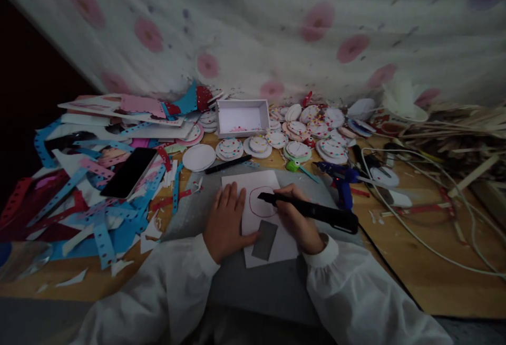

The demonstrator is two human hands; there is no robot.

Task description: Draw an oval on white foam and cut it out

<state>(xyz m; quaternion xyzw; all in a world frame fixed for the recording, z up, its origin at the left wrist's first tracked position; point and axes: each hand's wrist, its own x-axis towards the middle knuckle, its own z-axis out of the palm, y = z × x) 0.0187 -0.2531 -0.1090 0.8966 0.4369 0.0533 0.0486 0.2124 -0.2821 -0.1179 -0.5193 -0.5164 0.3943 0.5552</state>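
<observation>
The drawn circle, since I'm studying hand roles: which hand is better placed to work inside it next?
Probably the right hand: it grips the black tool, whose tip is over the drawn circle. The left hand lies flat, partly on the white sheet, thumb by the gray piece.

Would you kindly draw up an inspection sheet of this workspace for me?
Surface: brown wooden table; flat grey mat.
Job's things: white paper sheet bearing a dark red drawn circle and a small grey rectangular piece; long black handheld tool.
Clutter: blue, pink and red scraps left, black rectangular phone on them; white dotted discs beside an open white box; blue glue gun right.
Hands: left hand flat over the sheet's edge, thumb at the grey piece; right hand grips the tool.
Cables: thin black cable from the tool's rear; white cable looping at right.
Surroundings: white cloth with pink flowers behind.
</observation>
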